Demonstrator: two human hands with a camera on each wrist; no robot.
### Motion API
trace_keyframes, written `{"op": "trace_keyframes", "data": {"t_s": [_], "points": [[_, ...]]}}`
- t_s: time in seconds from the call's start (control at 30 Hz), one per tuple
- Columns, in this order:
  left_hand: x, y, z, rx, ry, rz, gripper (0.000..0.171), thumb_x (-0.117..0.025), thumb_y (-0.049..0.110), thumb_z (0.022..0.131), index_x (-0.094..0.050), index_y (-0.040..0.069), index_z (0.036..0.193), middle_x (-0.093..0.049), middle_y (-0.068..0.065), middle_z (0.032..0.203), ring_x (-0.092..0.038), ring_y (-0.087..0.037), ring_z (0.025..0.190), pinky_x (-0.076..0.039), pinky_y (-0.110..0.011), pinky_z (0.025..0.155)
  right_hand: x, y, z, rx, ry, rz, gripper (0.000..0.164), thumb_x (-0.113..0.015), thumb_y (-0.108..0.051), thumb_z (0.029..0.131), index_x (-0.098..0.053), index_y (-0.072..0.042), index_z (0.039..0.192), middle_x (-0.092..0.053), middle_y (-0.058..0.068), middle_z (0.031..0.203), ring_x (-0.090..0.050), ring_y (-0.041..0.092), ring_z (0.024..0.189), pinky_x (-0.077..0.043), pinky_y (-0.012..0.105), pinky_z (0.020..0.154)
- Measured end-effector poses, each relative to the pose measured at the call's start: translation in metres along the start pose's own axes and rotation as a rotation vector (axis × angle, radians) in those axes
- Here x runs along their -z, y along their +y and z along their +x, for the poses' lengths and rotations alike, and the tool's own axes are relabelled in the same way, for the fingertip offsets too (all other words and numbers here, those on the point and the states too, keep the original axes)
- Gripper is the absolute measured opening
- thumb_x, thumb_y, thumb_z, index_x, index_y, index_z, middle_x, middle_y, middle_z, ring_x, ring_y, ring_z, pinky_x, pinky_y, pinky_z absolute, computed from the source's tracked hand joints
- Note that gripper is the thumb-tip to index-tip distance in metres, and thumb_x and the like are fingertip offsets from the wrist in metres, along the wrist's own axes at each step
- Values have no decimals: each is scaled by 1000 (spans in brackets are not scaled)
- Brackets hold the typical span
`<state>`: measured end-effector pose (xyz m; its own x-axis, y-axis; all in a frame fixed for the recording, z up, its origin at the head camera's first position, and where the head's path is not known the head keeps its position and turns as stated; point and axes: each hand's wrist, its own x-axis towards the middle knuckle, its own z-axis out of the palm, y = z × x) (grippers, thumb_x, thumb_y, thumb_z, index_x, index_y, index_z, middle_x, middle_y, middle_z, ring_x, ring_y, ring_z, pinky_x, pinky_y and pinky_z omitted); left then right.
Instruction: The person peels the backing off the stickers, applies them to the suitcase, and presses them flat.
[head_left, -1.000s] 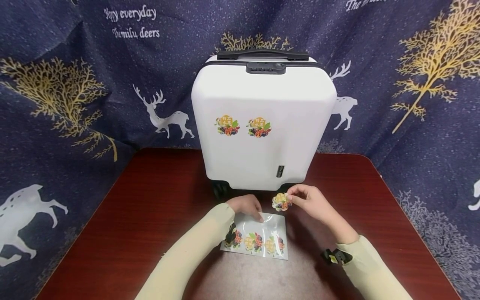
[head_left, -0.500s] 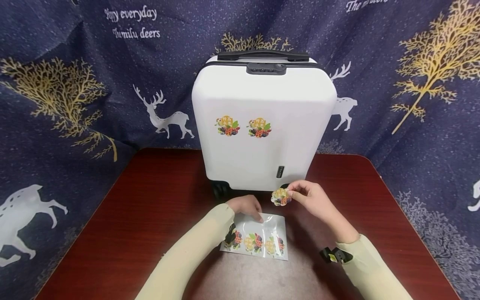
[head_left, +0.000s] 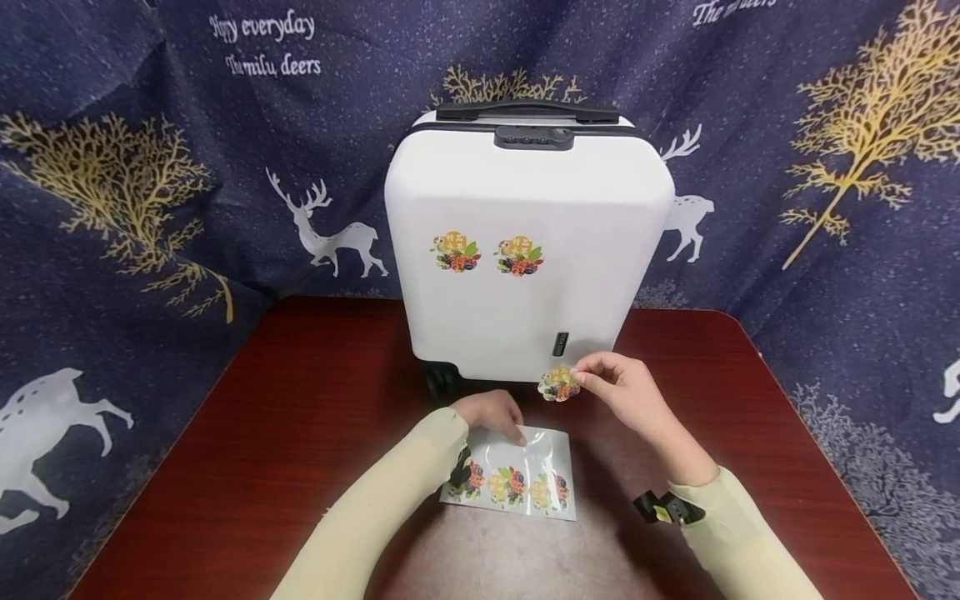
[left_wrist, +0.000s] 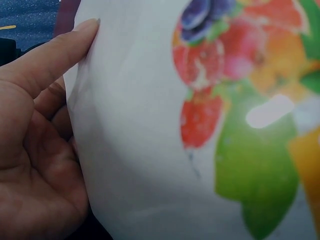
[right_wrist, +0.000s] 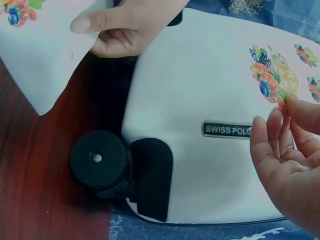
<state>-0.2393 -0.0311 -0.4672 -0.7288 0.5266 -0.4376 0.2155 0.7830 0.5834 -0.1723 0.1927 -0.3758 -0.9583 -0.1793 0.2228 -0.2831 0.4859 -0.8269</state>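
Note:
My right hand (head_left: 618,387) pinches a fruit-printed sticker (head_left: 558,384) by its edge between thumb and fingers, in front of the suitcase's lower part. In the right wrist view the same sticker (right_wrist: 272,75) shows upright, apart from the shell. My left hand (head_left: 495,412) grips the top edge of a white sticker sheet (head_left: 543,450), with the thumb (left_wrist: 82,37) on its printed face. A row of fruit stickers is left along the sheet's lower edge. Behind stands a white suitcase (head_left: 480,317) with two fruit stickers (head_left: 455,252) side by side on its front.
The suitcase stands upright on a dark red table (head_left: 300,400), on black wheels (head_left: 438,377). A black handle (head_left: 525,108) and lock are at its top. A blue deer-print cloth (head_left: 337,125) hangs behind the table.
My right hand has risen with the sticker, up and slightly left towards the suitcase's lower front. The left hand and the sheet have stayed in place.

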Motion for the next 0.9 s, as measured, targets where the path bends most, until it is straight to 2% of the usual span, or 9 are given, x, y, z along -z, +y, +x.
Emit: {"op": "trace_keyframes", "data": {"t_s": [0.27,0.5,0.7,0.9], "points": [[0,0,-1,-14,4,3,15,-81,22,86,-80,8,92,-69,3,87,-53,-9,76,-43,-22,71,2,-12,-2,-11,48,11,13,-71,-7,94,-74,4,100,-75,18,92,-58,-5,75,-49,17,69],[1,0,-2,-26,0,-1,16,-81,22,86,-80,8,93,-68,4,85,-51,-7,74,-42,-19,68,2,-16,-4,-2,92,9,13,-74,-9,92,-77,1,99,-78,1,89,-60,-7,78,-51,15,72],[1,1,-4,-29,3,-2,15,-81,21,86,-80,8,91,-67,4,82,-50,-8,73,-41,-20,69,5,-23,-3,-10,131,13,16,-76,-13,91,-79,0,101,-80,-1,94,-61,-11,84,-49,13,75],[1,2,-5,-30,2,5,15,-80,21,86,-80,7,91,-67,5,82,-49,-7,72,-41,-19,68,8,-29,-1,-25,166,62,18,-77,-14,91,-79,0,103,-72,-29,81,-60,-8,82,-47,14,72]]}}
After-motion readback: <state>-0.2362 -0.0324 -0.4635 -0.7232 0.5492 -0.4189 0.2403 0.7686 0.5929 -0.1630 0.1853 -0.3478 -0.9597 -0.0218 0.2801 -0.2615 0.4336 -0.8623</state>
